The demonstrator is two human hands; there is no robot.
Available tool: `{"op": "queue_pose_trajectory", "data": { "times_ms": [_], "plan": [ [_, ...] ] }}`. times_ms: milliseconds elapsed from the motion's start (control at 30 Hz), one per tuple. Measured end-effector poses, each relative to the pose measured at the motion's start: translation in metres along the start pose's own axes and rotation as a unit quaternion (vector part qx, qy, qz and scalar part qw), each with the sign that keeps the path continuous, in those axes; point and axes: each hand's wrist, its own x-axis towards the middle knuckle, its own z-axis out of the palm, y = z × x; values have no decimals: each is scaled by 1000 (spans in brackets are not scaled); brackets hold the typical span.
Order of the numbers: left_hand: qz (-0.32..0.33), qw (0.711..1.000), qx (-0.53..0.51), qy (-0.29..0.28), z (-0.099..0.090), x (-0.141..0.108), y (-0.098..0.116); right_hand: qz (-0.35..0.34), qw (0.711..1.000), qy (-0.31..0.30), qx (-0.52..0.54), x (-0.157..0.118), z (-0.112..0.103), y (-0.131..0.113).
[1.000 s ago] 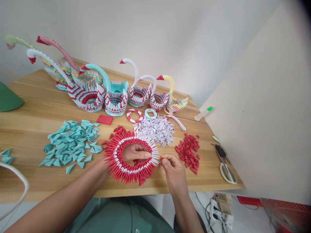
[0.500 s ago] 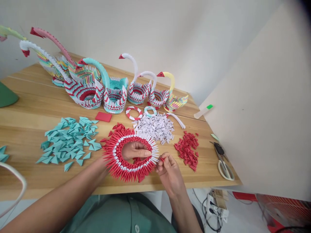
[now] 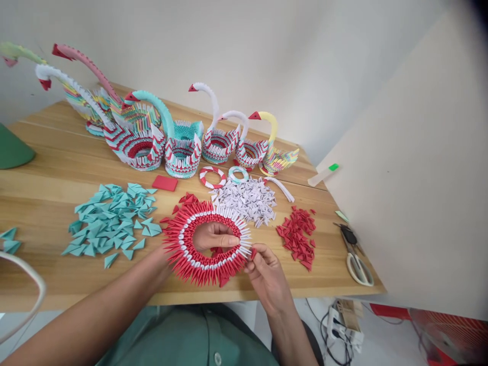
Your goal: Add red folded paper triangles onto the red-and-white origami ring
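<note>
Pale walls (image 3: 343,61) meet behind a wood-grained table (image 3: 49,188), whose near edge runs just in front of the person's green shirt (image 3: 171,335). Along the back stand several paper swans (image 3: 182,166) with curved necks. Closer in lie loose heaps of folded pieces: aqua pieces (image 3: 102,223) on the left, white pieces (image 3: 247,201) in the middle, red pieces (image 3: 297,236) on the right. Scissors (image 3: 358,269) rest near the right edge, and a white power strip (image 3: 331,325) shows below the table. Between the aqua heap and the right-hand red one, a large spiky paper ring (image 3: 198,272), mostly red with a white band, is held over the near part of the table. Through its opening shows the left hand (image 3: 211,238), closed on the right-hand rim with the thumb inside. Just beside that rim's white points, the right hand (image 3: 269,277) pinches a small red piece (image 3: 253,253) narrowly between thumb and fingers; whether the piece touches the points, I cannot tell
</note>
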Motion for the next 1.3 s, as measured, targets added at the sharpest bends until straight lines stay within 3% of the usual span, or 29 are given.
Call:
{"op": "queue_pose_trajectory", "data": {
  "times_ms": [467, 767, 1300],
  "plan": [
    [-36, 998, -49, -34, -1, -1, -3, 4, 1000, 2, -15, -2, 5, 9],
    [-30, 999, -22, -14, 4, -1, 1, -6, 1000, -14, -10, -1, 8, 8],
    [20, 999, -4, 38, 1, 1, 2, -54, 995, 13, -80, -2, -5, -4]
  ]
}}
